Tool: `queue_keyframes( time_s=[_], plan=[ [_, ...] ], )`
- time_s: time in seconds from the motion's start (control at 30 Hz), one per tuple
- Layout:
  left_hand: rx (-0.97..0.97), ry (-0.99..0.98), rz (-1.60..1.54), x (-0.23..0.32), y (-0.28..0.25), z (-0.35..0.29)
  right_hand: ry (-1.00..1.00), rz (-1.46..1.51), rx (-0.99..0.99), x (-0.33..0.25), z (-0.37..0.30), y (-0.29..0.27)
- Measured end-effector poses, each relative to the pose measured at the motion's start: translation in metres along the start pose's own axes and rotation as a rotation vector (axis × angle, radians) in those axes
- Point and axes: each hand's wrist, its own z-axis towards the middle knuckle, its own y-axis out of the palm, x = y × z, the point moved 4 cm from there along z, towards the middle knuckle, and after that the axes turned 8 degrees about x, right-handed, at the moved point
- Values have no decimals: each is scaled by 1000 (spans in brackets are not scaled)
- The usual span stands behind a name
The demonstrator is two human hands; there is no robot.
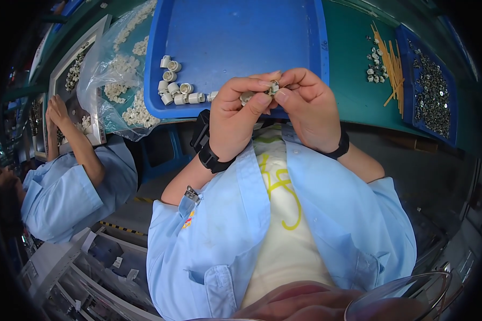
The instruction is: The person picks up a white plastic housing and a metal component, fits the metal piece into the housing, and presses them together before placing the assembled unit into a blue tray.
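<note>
Hands pinching a small pale cap-shaped part [273,86] above a blue tray's near edge.

Left hand [235,115] and right hand [308,107] meet fingertip to fingertip, each grip closed on the part; the left also seems to hold a second piece. Just beyond, white cylindrical caps [175,85] lie clustered in the blue tray [241,37] on the green desk [353,69]. Further right sit thin yellow sticks [392,67] and a bin of small dark metal pieces [432,93]. At far left, a co-worker's hand [57,111] rests by a clear bag of white parts [120,75].
</note>
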Motion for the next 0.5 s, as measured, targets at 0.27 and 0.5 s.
queue_keyframes(
  time_s=[0.27, 0.5],
  plan=[
    [-13, 87, 190, 3, 4, 2, -53, -99, 14, -5, -3, 0],
    [-6, -110, 8, 3, 1, 4, -286, -473, -65, -26, -1, -4]
  ],
)
